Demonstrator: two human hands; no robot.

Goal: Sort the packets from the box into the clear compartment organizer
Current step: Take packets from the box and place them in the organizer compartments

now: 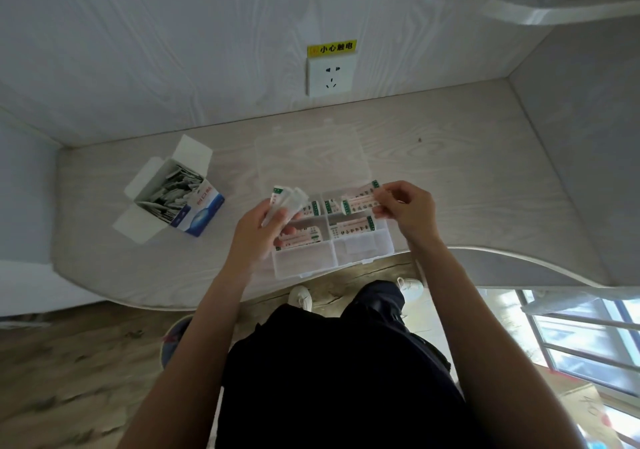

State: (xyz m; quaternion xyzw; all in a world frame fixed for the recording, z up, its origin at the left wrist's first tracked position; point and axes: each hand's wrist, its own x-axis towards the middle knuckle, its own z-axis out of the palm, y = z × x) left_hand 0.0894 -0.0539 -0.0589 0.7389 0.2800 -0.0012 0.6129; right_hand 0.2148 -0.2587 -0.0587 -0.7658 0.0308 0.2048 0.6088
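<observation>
A single white packet (360,199) with green end marks is pinched by its right end between the thumb and fingertips of the right hand (405,213), held just above the far right compartment of the clear compartment organizer (363,251). Its long axis is seen running nearly left to right, the right end raised slightly toward the wall. A small bunch of packets (287,202) is gripped in the left hand (263,230), fingers curled round it, above the organizer's left side; these are fanned upward and away from the person, their long axes pointing toward the wall and a little to the right. The two hands are kept apart, with the organizer's middle divider between them.

The organizer is placed at the near edge of the pale wood-grain bench (450,171), its clear lid (311,157) laid open and flat toward the wall. Packets lying lengthwise, left to right, are visible in four of its compartments, while little can be made out in the two nearest ones. The box (180,202), blue and white with flaps open, is set well to the left of the left hand, filled with grey packets in a loose jumble. A wall socket (331,76) under a yellow label is mounted behind the organizer
</observation>
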